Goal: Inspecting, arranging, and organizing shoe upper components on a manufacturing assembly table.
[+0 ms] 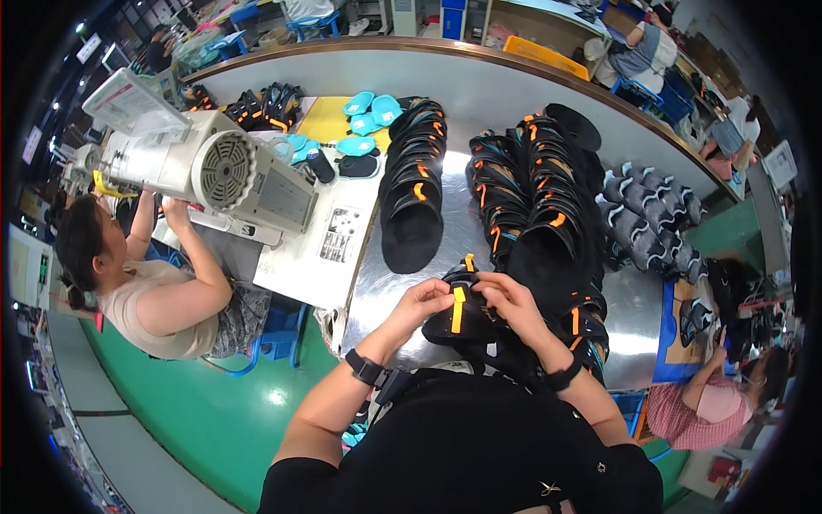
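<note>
- One metal-topped table (629, 321) spreads before the person and carries several groups of shoe uppers.
- Black uppers with orange tabs, nested in a long central group (544, 248), lie ahead and slightly right of the hands; a narrower row (411, 231) lies ahead and to the left.
- Grey-and-white uppers (652, 218) sit at the far right.
- A single black shoe upper (476, 319) is held close to the person's body, at the near side of the table; whether it rests on the metal cannot be told. It looks light, soft and pliable, neither fragile nor especially slippery, and would likely sag if held by one edge. Its rim, gripped on both sides, seems the surest hold.
- The left hand (417, 311) comes in on the upper's left, thumb and fingertips pinched together at the orange strip.
- The right hand (518, 313) is on the opposite side, fingers bent over the upper's far right edge; its exact pinch is hidden.
- The bright orange strip (456, 320), thin and probably flexible, runs lengthwise between both hands.
</note>
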`<action>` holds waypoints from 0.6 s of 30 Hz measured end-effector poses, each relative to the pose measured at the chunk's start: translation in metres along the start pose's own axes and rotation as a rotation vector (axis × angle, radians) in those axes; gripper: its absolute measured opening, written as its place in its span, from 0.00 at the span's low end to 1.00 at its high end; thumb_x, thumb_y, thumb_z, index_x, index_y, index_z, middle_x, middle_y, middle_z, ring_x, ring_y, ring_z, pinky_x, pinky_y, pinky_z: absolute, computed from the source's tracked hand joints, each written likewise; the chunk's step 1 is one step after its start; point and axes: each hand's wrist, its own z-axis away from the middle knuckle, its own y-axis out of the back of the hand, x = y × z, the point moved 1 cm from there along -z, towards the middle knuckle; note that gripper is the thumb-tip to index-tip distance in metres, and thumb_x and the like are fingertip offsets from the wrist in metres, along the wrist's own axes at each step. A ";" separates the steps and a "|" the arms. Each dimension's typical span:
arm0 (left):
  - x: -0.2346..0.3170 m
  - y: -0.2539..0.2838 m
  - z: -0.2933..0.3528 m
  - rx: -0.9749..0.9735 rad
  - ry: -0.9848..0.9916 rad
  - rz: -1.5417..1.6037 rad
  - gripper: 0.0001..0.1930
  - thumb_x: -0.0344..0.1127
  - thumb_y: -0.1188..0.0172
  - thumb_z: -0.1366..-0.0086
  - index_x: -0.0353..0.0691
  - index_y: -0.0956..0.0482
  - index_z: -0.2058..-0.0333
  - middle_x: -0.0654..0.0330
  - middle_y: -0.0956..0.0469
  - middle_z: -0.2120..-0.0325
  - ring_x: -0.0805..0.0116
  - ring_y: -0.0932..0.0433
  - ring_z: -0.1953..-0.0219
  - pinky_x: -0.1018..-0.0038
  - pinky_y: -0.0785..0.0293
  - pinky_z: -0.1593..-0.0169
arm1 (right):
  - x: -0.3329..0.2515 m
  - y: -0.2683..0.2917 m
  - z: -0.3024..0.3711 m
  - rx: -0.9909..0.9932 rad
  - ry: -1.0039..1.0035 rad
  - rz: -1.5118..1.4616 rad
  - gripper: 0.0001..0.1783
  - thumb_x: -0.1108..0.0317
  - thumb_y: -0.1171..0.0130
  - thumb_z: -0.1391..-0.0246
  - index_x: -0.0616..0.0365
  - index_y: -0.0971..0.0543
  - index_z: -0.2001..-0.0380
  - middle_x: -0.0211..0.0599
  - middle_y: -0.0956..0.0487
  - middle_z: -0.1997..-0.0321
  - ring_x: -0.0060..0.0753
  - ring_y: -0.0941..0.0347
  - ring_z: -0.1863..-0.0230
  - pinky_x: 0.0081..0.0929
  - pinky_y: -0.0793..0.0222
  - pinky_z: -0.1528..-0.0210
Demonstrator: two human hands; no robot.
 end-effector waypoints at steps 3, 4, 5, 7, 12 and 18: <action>0.003 -0.009 0.009 0.003 -0.080 -0.187 0.10 0.36 0.38 0.36 0.38 0.22 0.59 0.67 0.23 0.65 0.80 0.27 0.59 0.80 0.32 0.52 | 0.002 -0.008 -0.001 -0.058 0.014 -0.036 0.12 0.71 0.41 0.41 0.64 0.23 0.56 0.31 0.20 0.62 0.16 0.26 0.60 0.15 0.32 0.57; 0.006 -0.008 0.012 0.054 -0.141 -0.287 0.11 0.36 0.39 0.36 0.38 0.22 0.58 0.66 0.23 0.65 0.79 0.27 0.58 0.79 0.32 0.51 | 0.000 -0.016 -0.006 -0.078 0.003 -0.077 0.11 0.71 0.41 0.42 0.64 0.23 0.58 0.30 0.20 0.62 0.16 0.26 0.61 0.14 0.32 0.57; 0.004 -0.007 0.012 0.074 -0.142 -0.283 0.11 0.36 0.39 0.35 0.38 0.21 0.58 0.66 0.23 0.64 0.79 0.27 0.58 0.79 0.32 0.51 | -0.007 -0.015 0.001 -0.077 -0.121 -0.084 0.09 0.72 0.40 0.43 0.63 0.23 0.60 0.28 0.21 0.65 0.16 0.26 0.61 0.14 0.32 0.57; 0.005 -0.011 0.019 0.018 -0.079 -0.246 0.09 0.35 0.39 0.35 0.37 0.20 0.61 0.68 0.23 0.67 0.82 0.28 0.61 0.82 0.33 0.55 | -0.004 -0.015 0.007 -0.131 -0.154 -0.136 0.08 0.73 0.40 0.43 0.63 0.23 0.60 0.26 0.22 0.70 0.11 0.30 0.70 0.12 0.36 0.69; 0.002 -0.024 0.032 0.320 -0.329 -0.643 0.06 0.28 0.37 0.44 0.38 0.26 0.76 0.66 0.29 0.81 0.78 0.30 0.73 0.79 0.35 0.64 | 0.021 -0.038 0.002 -0.020 0.068 0.203 0.04 0.76 0.41 0.47 0.63 0.22 0.67 0.22 0.26 0.78 0.10 0.36 0.80 0.14 0.43 0.78; -0.004 0.009 0.010 0.255 -0.222 -0.578 0.09 0.32 0.36 0.47 0.37 0.27 0.73 0.57 0.28 0.79 0.60 0.26 0.73 0.66 0.30 0.65 | 0.044 -0.045 -0.024 -0.123 -0.276 -0.363 0.05 0.76 0.46 0.42 0.61 0.25 0.61 0.22 0.30 0.76 0.10 0.40 0.80 0.12 0.48 0.80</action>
